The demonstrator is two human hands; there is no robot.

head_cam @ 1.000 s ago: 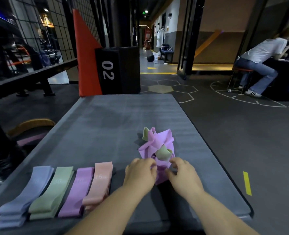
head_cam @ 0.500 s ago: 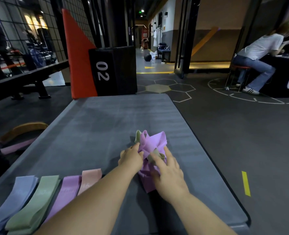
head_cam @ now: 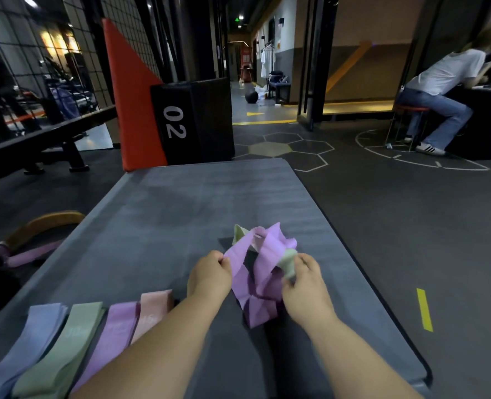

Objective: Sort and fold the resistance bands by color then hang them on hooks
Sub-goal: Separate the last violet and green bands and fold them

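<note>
Left hand (head_cam: 209, 273) curled, edge of purple band (head_cam: 247, 286) pinched. Right hand (head_cam: 304, 280) pinched on green band (head_cam: 289, 262). Tangle is centre frame on worktop (head_cam: 180, 203). Purple to be held fixed, green drawn out slowly rightward, no yanking. Purple's long axis judged roughly bottom-to-top of frame, loop gaping upward.

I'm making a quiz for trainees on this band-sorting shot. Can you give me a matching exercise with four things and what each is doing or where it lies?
Things:
1. left hand
2. right hand
3. blue folded band
4. peach folded band

States or places:
A. lies farthest left
B. pinches the green band
C. lies nearest the left forearm
D. grips the purple band

Pairs: 1-D, 2-B, 3-A, 4-C
</note>
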